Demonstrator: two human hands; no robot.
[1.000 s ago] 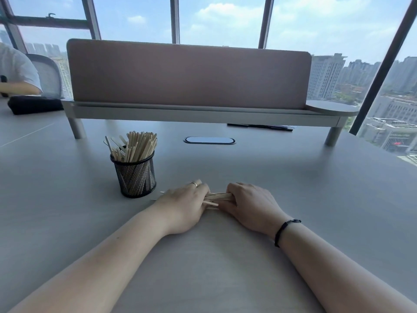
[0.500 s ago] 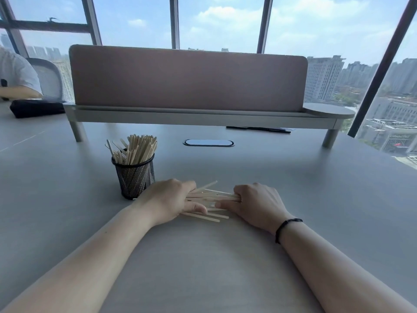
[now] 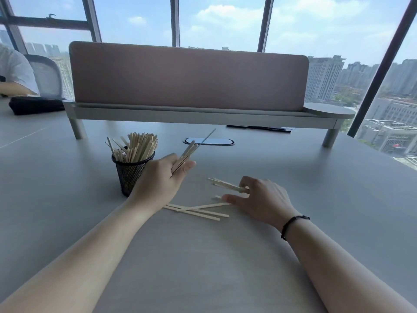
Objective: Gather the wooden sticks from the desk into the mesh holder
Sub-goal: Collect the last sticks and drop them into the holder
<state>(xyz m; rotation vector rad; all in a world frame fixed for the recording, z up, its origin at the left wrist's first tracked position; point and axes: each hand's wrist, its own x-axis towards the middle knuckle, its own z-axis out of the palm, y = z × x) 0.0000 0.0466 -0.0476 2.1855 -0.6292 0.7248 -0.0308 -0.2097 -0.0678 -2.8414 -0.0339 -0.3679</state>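
A black mesh holder (image 3: 129, 175) stands on the grey desk, packed with upright wooden sticks (image 3: 137, 146). My left hand (image 3: 158, 181) is raised just right of the holder and grips a small bundle of sticks (image 3: 188, 152) that points up and to the right. My right hand (image 3: 259, 199) rests low on the desk and pinches another bundle of sticks (image 3: 225, 184) that juts out to the left. Several loose sticks (image 3: 198, 211) lie crossed on the desk between my two wrists.
A raised shelf with a pink divider panel (image 3: 189, 77) spans the back of the desk (image 3: 225, 256). An oval cable port (image 3: 222, 141) sits behind the sticks. At the far left are a black pouch (image 3: 36, 105) and a seated person's arm (image 3: 13, 88).
My hands have drawn apart, each with some sticks. My left hand lifted its bundle up toward the holder. Several sticks were left lying on the desk.
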